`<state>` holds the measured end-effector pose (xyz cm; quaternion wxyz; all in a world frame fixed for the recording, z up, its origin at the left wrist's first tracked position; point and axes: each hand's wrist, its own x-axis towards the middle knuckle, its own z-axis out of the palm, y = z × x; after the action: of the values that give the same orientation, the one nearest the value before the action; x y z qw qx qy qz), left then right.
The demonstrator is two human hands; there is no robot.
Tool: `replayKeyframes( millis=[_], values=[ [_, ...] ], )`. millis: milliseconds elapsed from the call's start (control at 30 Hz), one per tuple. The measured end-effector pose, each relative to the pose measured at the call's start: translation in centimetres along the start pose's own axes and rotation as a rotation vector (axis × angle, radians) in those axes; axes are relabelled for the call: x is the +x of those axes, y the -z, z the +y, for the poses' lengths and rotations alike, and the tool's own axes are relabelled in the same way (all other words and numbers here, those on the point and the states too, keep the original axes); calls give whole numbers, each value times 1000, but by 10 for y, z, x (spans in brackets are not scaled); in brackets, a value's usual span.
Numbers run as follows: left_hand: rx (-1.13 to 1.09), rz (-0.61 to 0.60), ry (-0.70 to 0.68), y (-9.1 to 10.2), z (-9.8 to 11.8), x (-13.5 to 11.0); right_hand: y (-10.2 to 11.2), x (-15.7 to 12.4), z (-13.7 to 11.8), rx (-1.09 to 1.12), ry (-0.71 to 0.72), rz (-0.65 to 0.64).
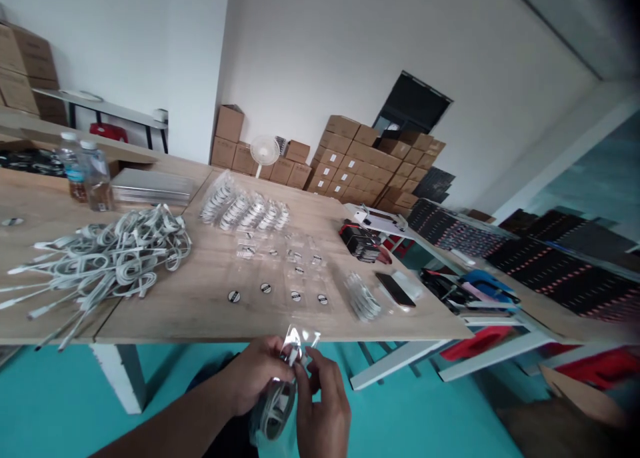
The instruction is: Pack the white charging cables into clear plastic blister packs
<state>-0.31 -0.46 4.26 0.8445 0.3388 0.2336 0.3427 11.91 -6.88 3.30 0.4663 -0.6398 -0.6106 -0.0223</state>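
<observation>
Clear, shiny plastic bag (280, 386) w/ looped grey-white cable (274, 415) inside, just off table's (190, 318) near edge, white plug end twd table. L hand (257, 373) pinching bag's upper part; R hand (324, 399) fingertips at plug, exact grip unclear.

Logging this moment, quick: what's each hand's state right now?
Left hand: closed, holding a clear bag with a coiled cable inside.
Right hand: closed on the same bag's upper part.

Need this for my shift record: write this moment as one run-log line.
Left hand: grips clear bag; Right hand: touches same bag; In bag: coiled cable; Table: loose cable pile, flat labelled bags
</observation>
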Motion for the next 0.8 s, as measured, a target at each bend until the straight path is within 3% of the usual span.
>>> replayKeyframes(
  millis=[167,267,400,600,800],
  values=[
    [89,-7,39,8,-5,1,2,-4,-3,113,-188,-1],
    [103,22,27,11,-12,0,2,-5,4,326,-354,-20],
    [193,94,-129,11,-19,-3,9,-1,13,625,-484,-10],
    [568,-4,-408,14,-18,-1,22,5,3,640,-477,-34],
    [786,44,-443,12,-13,-1,19,4,-5,593,-484,-11]
  ],
)
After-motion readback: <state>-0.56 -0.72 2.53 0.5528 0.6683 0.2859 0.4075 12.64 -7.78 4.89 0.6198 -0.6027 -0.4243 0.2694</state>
